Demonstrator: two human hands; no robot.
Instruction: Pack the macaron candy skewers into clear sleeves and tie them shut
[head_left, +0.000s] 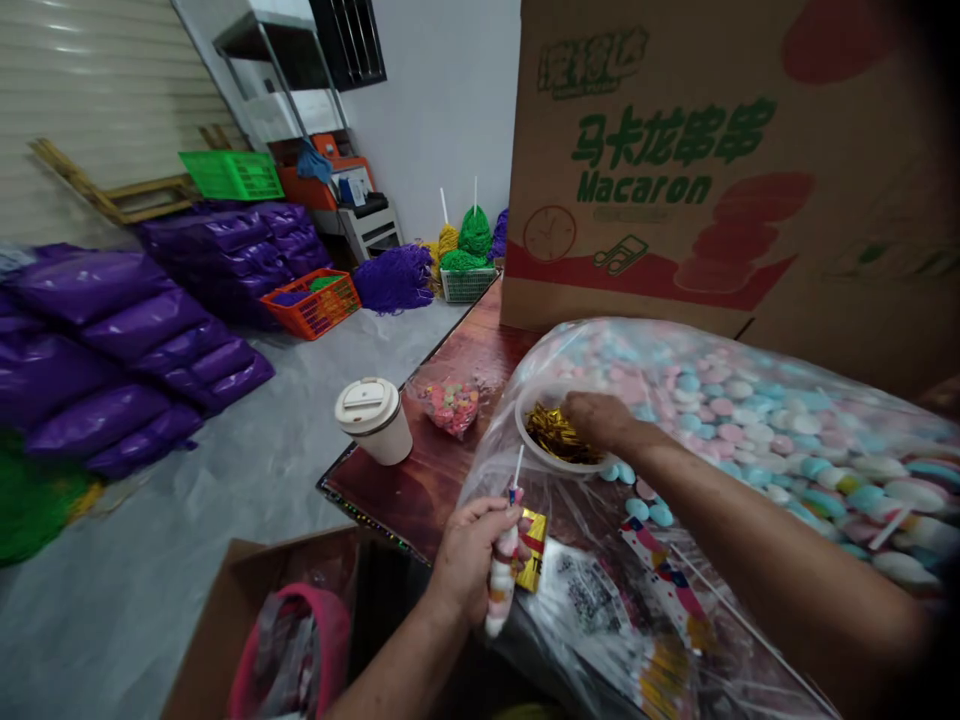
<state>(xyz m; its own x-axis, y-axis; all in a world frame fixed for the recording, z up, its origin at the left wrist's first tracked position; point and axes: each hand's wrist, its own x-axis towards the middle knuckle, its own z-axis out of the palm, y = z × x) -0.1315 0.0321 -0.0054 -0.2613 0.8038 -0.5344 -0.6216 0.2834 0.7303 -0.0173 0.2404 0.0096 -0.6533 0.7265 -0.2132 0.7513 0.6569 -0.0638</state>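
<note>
My left hand [471,558] is closed around a bagged candy skewer [501,585] whose white stick points up, with a gold-edged wrapper showing beside it. My right hand [598,419] reaches into a white bowl [525,432] of gold twist ties [553,436], fingers pinched down among them; what they grip is hidden. The bowl rests on a big clear plastic bag [750,420] full of pastel pink, blue and white candies. Printed empty wrappers [660,590] lie on the plastic near my right forearm.
A lidded paper cup [373,419] and a small bag of coloured sweets [451,405] stand on the wooden table [420,470]. A large "Macaron" carton [675,170] rises behind. An open cardboard box [255,620] sits below left. Purple sacks [135,340] and an orange basket [315,305] cover the floor.
</note>
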